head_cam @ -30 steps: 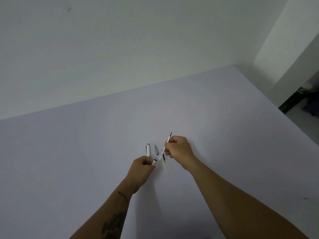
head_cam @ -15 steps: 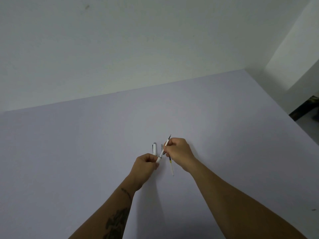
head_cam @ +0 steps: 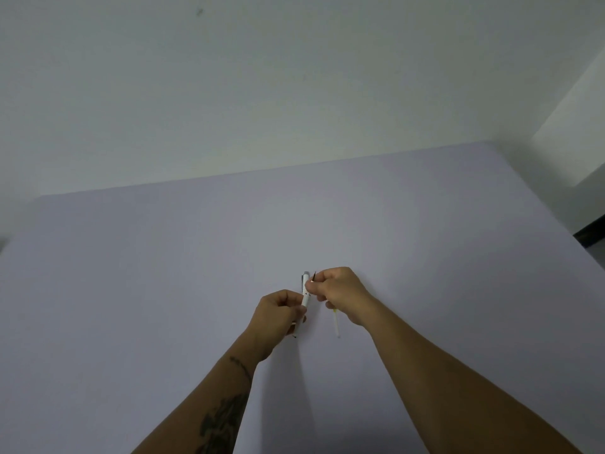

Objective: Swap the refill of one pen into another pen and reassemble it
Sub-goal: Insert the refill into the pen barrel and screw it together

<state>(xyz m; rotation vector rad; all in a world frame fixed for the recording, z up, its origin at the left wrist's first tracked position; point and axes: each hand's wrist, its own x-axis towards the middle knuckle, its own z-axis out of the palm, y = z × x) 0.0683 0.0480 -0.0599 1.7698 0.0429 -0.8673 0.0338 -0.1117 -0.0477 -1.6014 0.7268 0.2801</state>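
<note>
Left hand [head_cam: 278, 314] is pinching the white pen barrel [head_cam: 306, 294] in a closed grip, barrel tilting up and away. Right hand [head_cam: 340, 291] is closing its fingertips on a thin refill [head_cam: 314, 276] — dark tip poking out above the knuckles, right at the barrel's upper end. Second pale refill [head_cam: 336, 322] is lying on the lavender counter [head_cam: 163, 273] just below the right hand.

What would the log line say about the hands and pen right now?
left hand: holds white pen barrel | right hand: pinches refill | spare refill: on table
</note>
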